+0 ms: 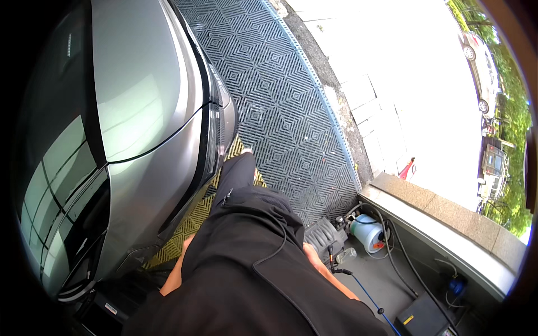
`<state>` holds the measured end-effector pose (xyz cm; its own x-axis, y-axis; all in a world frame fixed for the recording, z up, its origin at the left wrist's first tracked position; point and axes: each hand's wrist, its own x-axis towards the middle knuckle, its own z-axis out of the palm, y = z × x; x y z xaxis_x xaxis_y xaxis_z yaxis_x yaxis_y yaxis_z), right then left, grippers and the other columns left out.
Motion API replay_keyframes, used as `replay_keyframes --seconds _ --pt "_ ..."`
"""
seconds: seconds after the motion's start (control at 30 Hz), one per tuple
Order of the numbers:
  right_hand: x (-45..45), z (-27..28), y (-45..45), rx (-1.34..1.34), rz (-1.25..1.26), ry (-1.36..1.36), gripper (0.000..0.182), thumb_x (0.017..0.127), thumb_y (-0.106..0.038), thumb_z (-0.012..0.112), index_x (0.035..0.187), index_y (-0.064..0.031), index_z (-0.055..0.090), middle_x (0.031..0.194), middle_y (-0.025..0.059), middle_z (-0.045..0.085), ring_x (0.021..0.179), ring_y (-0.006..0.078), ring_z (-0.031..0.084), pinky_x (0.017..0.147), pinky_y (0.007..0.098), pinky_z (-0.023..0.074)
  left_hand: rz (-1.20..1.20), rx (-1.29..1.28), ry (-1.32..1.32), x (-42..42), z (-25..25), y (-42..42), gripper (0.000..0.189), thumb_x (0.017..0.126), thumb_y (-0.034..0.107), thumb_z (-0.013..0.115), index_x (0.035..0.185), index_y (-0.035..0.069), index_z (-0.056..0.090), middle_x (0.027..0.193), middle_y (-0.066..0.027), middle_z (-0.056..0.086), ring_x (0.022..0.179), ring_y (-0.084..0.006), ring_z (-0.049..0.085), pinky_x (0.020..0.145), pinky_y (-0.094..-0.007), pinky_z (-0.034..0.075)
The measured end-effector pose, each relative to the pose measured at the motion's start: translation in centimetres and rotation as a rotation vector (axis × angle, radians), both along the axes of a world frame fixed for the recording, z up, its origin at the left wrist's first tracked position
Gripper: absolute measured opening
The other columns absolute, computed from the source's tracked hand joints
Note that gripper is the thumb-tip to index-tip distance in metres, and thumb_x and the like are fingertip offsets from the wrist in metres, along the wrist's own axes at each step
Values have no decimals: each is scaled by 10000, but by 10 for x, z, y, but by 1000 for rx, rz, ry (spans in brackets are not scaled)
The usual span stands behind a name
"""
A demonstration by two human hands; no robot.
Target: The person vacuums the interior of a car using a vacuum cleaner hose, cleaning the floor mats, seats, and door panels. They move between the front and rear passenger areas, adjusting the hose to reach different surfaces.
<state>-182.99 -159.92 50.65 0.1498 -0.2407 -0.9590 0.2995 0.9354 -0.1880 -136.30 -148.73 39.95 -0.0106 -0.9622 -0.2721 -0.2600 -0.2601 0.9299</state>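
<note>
My left hand (187,244) hangs low beside my left hip, mostly hidden by my black clothing, near the side of a silver-grey car (151,168). On the other side, my right hand (310,253) is partly covered by my shirt and lies close to a grey ribbed machine (325,236) in the picture. Whether either hand holds anything is hidden. The car's rounded body panel and dark light strip (209,138) lie to my left, with glossy window glass (50,201) beyond. My trouser leg (237,168) extends forward beside the car's corner.
Blue-grey slatted floor tiles (277,96) stretch ahead; yellow tiles (185,235) run along the car. To the right are a white bucket (370,235), a clear bottle (346,255), a blue hose (365,290), a black case (422,315) and a stone-topped low wall (441,214).
</note>
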Motion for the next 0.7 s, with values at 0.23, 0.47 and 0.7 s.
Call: replay_keyframes --seconds 0.23,0.47,0.7 --pt "-92 -26 -163 -25 221 9 305 952 -158 535 1144 -10 721 1054 72 742 909 175 693 819 322 563 369 441 678 -117 -47 -272 268 1035 211 579 951 -17 692 821 -61 657 678 -134 565 680 -283 470" --pt "-140 -52 -348 -80 370 202 326 950 -192 560 1166 -9 721 1032 79 743 872 183 701 770 328 568 371 604 674 -147 -82 -462 342 1031 252 565 833 23 723 750 -20 681 629 -96 616 594 -284 473" --pt "-145 -137 -598 -350 526 309 353 948 -226 585 1189 -8 721 1010 86 744 836 190 709 721 333 573 133 400 -86 -170 -163 -535 245 1021 258 585 999 52 716 924 -65 707 859 -149 666 745 -372 521"
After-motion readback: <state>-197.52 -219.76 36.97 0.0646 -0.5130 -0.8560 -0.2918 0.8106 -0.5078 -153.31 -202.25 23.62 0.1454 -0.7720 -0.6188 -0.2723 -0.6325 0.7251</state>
